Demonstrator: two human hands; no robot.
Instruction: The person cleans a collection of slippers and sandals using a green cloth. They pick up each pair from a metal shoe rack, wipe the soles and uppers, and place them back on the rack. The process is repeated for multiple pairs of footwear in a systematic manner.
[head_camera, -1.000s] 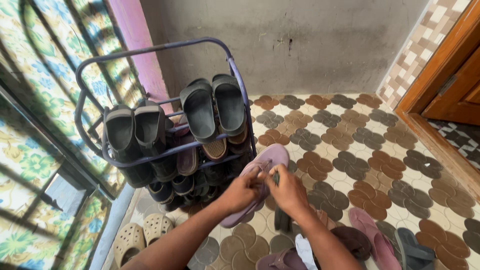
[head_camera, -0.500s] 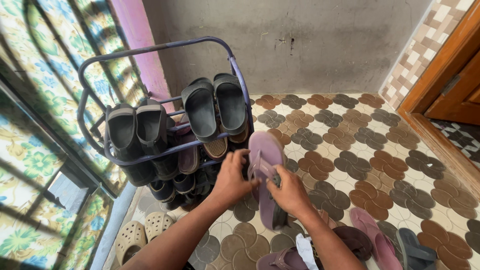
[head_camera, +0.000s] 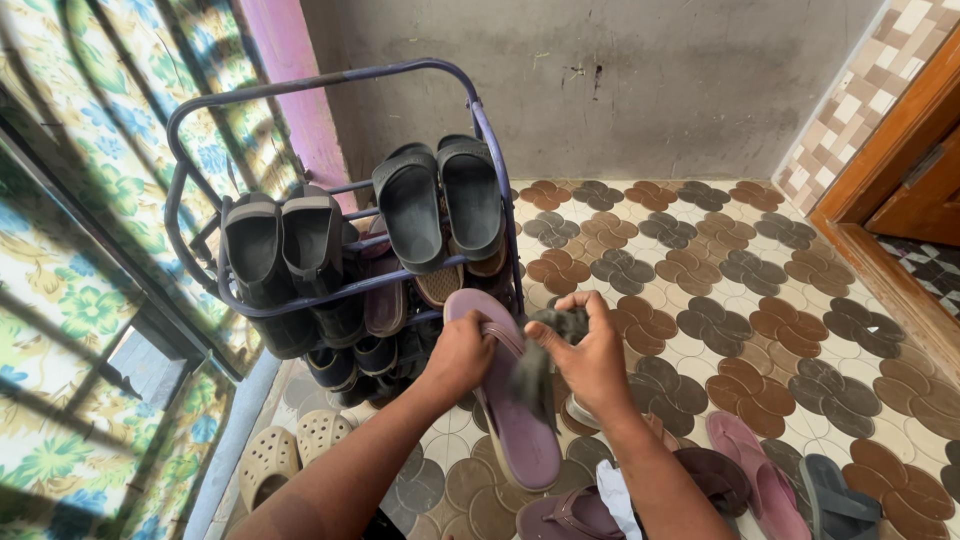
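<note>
Left hand (head_camera: 462, 352) was clamped around the upper part of a mauve sandal (head_camera: 505, 388), holding it sole-side toward the camera and tilted so its flat underside faced the right hand (head_camera: 590, 358). That right hand was pinched together on a dark crumpled cloth (head_camera: 540, 352) pressed against the sandal near its strap, a grip that let the cloth bear on the sandal while the other hand steadied it. The sandal hung in the air above the patterned tile floor (head_camera: 760, 330), just in front of a blue metal shoe rack (head_camera: 330, 190) at the floor's left edge by the wall. Two pairs of dark slides (head_camera: 440, 205) sat toe-up on the rack's top bars, with more shoes packed on lower tiers.

Those lower tiers were shadowed and hard to sort out. A pair of cream clogs (head_camera: 290, 450) lay below the rack. Pink and grey sandals (head_camera: 770, 490) near the floor's bottom edge were cut off by the frame, and a white scrap beside the forearm could not be identified.
</note>
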